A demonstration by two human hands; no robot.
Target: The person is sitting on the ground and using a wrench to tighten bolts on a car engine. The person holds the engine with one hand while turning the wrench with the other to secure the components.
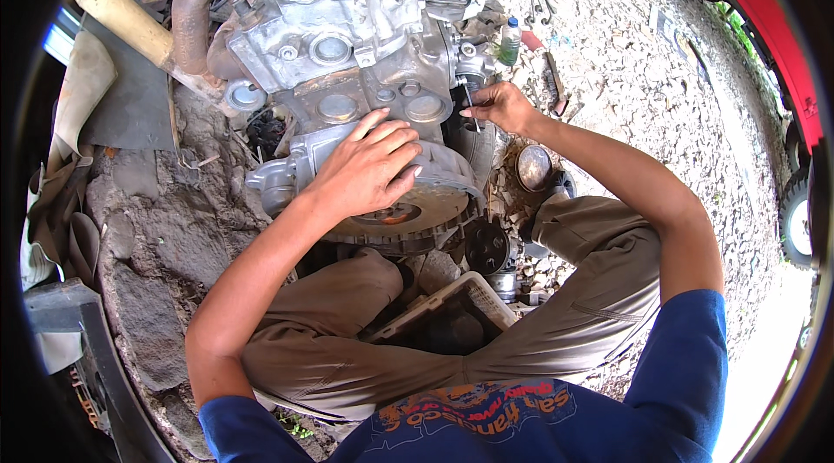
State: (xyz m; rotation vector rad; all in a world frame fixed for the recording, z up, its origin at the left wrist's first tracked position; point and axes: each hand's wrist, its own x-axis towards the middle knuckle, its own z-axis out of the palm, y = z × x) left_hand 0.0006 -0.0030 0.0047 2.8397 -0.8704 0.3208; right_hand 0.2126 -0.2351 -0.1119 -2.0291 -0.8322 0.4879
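A large grey metal engine stands in front of me, its round flywheel on the near side. My left hand lies on the casing just above the flywheel, fingers stretched out and holding nothing. At the engine's right side, my right hand pinches a thin metal rod-like tool between thumb and fingers. The tool stands nearly upright beneath a round metal fitting. Its lower tip pokes out below my fingers; I cannot make out whether its upper end touches the fitting.
A rusty curved pipe rises at the engine's left. Right of it stand a plastic bottle and a red-handled tool on gravel. A round metal cup and a plastic crate lie near my legs. A red vehicle is far right.
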